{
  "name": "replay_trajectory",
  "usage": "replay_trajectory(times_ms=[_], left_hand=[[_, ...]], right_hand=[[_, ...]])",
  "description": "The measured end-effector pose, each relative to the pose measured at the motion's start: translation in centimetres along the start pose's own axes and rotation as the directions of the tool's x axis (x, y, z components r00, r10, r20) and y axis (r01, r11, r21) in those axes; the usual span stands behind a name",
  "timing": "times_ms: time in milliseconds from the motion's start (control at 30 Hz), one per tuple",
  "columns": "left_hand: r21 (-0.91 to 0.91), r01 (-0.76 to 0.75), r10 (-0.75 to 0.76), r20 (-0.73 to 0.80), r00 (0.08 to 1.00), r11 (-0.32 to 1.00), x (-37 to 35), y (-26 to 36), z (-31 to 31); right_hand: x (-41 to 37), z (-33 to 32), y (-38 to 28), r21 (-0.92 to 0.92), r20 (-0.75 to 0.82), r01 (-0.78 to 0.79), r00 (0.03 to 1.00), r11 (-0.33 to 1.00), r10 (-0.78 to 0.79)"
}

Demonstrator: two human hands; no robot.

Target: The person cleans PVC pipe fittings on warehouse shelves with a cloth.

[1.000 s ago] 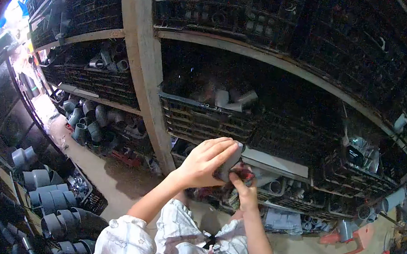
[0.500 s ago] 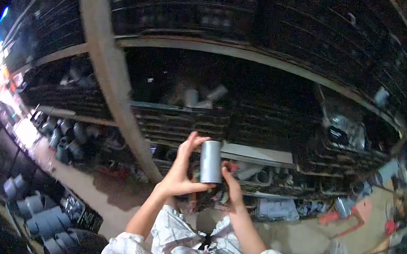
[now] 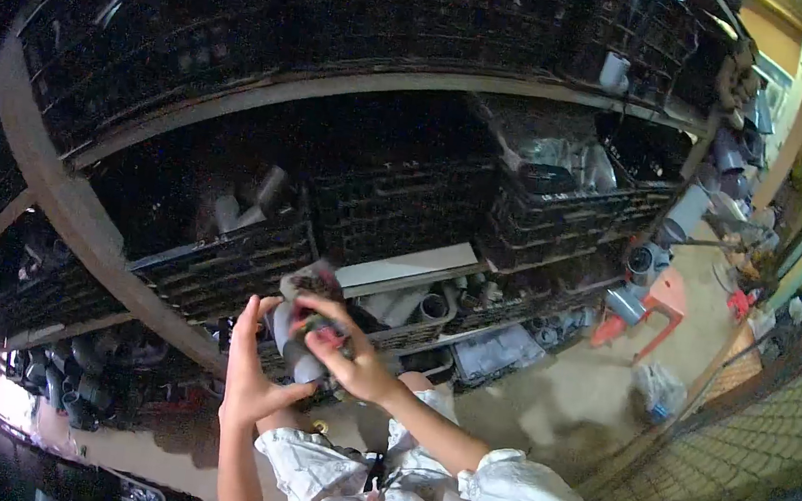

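Note:
A grey cylinder (image 3: 303, 362) is tilted between my two hands, partly covered by the right one. My left hand (image 3: 254, 372) holds it, with fingers along its left side and the thumb at its lower end. Over the cylinder's right side, my right hand (image 3: 359, 360) is closed on a crumpled red and dark item (image 3: 330, 334), blurred by motion. What that item is cannot be made out.
Dark crates (image 3: 553, 218) fill the shelving ahead, behind a pale slanting post (image 3: 88, 220). A red plastic stool (image 3: 662, 300) lies on the floor at the right, near grey pipe pieces (image 3: 626, 304) and a plastic bag (image 3: 660, 391). Netting (image 3: 732, 466) spans the lower right.
The view has swung right, so the shelves and post appear farther left. The cylinder has gone from upright to tilted, and my right hand has come over it with the red and dark item.

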State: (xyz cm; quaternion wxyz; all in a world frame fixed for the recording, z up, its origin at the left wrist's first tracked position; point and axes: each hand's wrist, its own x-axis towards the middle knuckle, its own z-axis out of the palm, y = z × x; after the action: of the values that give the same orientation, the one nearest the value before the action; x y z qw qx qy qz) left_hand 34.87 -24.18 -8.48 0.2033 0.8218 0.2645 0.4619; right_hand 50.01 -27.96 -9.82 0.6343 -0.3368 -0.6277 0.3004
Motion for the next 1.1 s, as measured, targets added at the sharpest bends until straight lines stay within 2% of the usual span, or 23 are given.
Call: replay_trajectory(times_ms=[67, 133, 167, 200, 267, 300, 333, 400, 433, 500, 567, 633, 667, 700, 733, 767, 800, 833, 933, 1000, 1033, 1067, 1100], left_hand=[[0.162, -0.032, 0.043, -0.063, 0.997, 0.986, 0.7, 0.2, 0.0], [0.201, -0.008, 0.045, -0.179, 0.983, 0.980, 1.8, 0.0, -0.3], [0.224, -0.044, 0.080, -0.152, 0.985, 0.974, 2.1, -0.2, -0.7], [0.247, -0.082, 0.115, -0.125, 0.985, 0.965, 2.3, -0.2, -1.0], [0.358, -0.236, 0.220, 0.084, 0.972, 0.903, 2.4, 0.3, -1.1], [0.275, -0.253, 0.240, 0.078, 0.968, 0.928, 1.9, 0.0, -0.3], [0.224, -0.153, 0.149, 0.038, 0.988, 0.962, 1.3, 0.3, 0.1], [0.123, -0.129, 0.131, -0.010, 0.991, 0.984, 0.9, -0.3, -0.2], [0.113, -0.167, 0.175, -0.067, 0.982, 0.979, 1.0, -0.7, -0.3], [0.111, -0.189, 0.206, -0.159, 0.966, 0.976, 1.2, -1.1, -0.4], [0.104, -0.251, 0.264, -0.130, 0.956, 0.962, 1.2, -1.0, -0.5], [0.150, -0.317, 0.324, -0.023, 0.946, 0.936, 1.2, -0.4, -1.1], [0.083, -0.356, 0.355, 0.033, 0.934, 0.931, 1.1, 0.3, -0.9], [0.139, -0.377, 0.366, 0.094, 0.926, 0.916, 0.9, 1.4, -0.9], [0.193, -0.399, 0.374, 0.154, 0.915, 0.897, 0.7, 2.3, -1.0], [0.194, -0.429, 0.417, 0.100, 0.903, 0.882, 0.9, 2.1, -0.8], [0.150, -0.400, 0.390, 0.092, 0.916, 0.904, 1.1, 1.9, -0.9], [0.116, -0.376, 0.374, 0.042, 0.927, 0.919, 1.0, 1.0, -0.7], [0.101, -0.209, 0.210, -0.004, 0.978, 0.973, 0.7, -0.4, 0.1], [-0.008, -0.052, 0.052, 0.033, 0.998, 0.999, 0.4, -1.4, 0.7], [-0.067, -0.019, 0.021, 0.031, 0.999, 0.998, 0.2, -1.8, 1.0], [-0.283, 0.053, -0.049, 0.019, 0.999, 0.958, 0.3, -1.8, 1.3], [-0.314, 0.060, -0.066, -0.010, 0.998, 0.947, 0.3, -1.9, 1.6]], right_hand=[[-1.0, 1.1, 1.0, -0.002, 0.082, 0.036, 0.996, 0.999, -0.036], [-1.9, 2.0, 0.0, -0.231, 0.179, 0.119, 0.981, 0.966, -0.078], [-2.4, 2.4, 0.2, -0.295, 0.254, 0.122, 0.966, 0.948, -0.045], [-2.2, 2.4, 0.4, -0.301, 0.239, 0.134, 0.969, 0.944, -0.061], [-1.4, 2.3, 1.0, -0.311, 0.208, 0.160, 0.973, 0.937, -0.097], [-0.4, 1.9, 1.0, -0.232, 0.144, 0.221, 0.971, 0.947, -0.191], [0.3, 1.2, 0.9, -0.118, 0.164, 0.164, 0.976, 0.979, -0.144], [0.7, 0.8, 0.7, 0.002, 0.132, 0.032, 0.991, 0.999, -0.032], [0.4, 1.2, 1.3, -0.160, 0.096, 0.087, 0.993, 0.983, -0.072], [-0.5, 1.8, 1.6, -0.134, 0.131, 0.041, 0.991, 0.990, -0.024], [-1.2, 1.9, 1.6, -0.138, 0.165, 0.000, 0.986, 0.990, 0.023], [-0.8, 1.8, 1.4, 0.033, 0.077, -0.058, 0.995, 0.998, 0.056], [-0.6, 1.9, 1.3, 0.126, 0.031, -0.085, 0.996, 0.988, 0.082], [0.0, 1.6, 0.4, 0.284, 0.049, -0.127, 0.992, 0.950, 0.118], [0.2, 1.0, -0.2, 0.440, 0.136, -0.296, 0.955, 0.848, 0.263], [0.7, 0.7, 0.3, 0.424, 0.158, -0.324, 0.946, 0.846, 0.284], [1.0, 0.6, 0.7, 0.406, 0.179, -0.354, 0.935, 0.842, 0.307], [0.4, 0.8, 0.4, 0.517, 0.199, -0.440, 0.896, 0.734, 0.397], [0.7, 0.2, -0.6, 0.474, 0.136, -0.427, 0.900, 0.770, 0.415], [0.9, -0.1, 0.0, 0.581, 0.073, -0.505, 0.813, 0.638, 0.577], [1.0, 0.0, -0.2, 0.615, 0.053, -0.485, 0.812, 0.622, 0.581], [1.2, 0.2, -0.3, 0.644, 0.037, -0.462, 0.815, 0.611, 0.578], [0.8, 0.2, 2.0, 0.553, -0.055, -0.381, 0.871, 0.741, 0.488]])
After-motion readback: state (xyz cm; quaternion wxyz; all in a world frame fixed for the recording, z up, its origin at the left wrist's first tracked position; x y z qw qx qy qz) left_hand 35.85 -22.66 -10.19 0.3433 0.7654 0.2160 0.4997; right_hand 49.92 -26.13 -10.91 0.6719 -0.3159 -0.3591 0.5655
